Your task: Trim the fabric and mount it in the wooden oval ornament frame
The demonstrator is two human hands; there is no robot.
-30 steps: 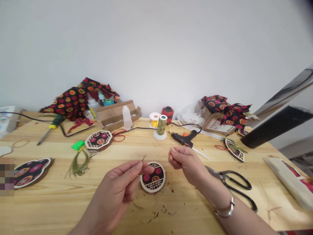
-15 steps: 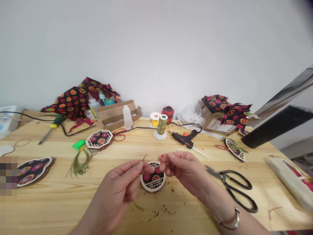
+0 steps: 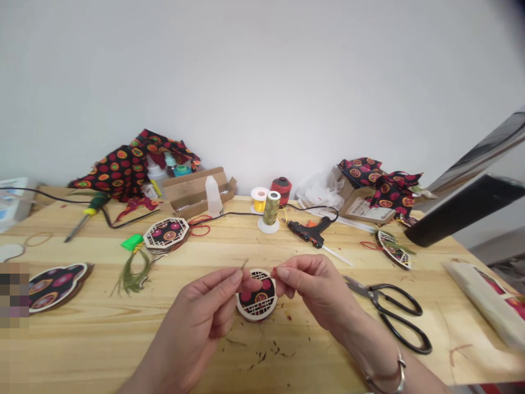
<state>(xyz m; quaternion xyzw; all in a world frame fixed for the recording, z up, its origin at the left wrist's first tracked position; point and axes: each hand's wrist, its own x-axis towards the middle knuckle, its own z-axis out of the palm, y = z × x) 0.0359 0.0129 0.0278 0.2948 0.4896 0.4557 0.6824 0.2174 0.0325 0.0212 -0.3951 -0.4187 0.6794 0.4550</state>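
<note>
Left hand [image 3: 207, 306] pinched on thin olive-brown strand [image 3: 245, 264], centre; right hand [image 3: 314, 290] pinching tiny red bit [image 3: 274, 270]. Round black-and-red fabric piece with pale wooden lattice [image 3: 258, 298] on table [image 3: 102, 345], lower centre, looks assembled; handwork seems unfinished, remainder unclear.

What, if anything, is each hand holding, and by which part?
Left hand: a thin olive strand, pinched just below its upper end. Right hand: a small red bit, pinched; I cannot tell by which part.
</note>
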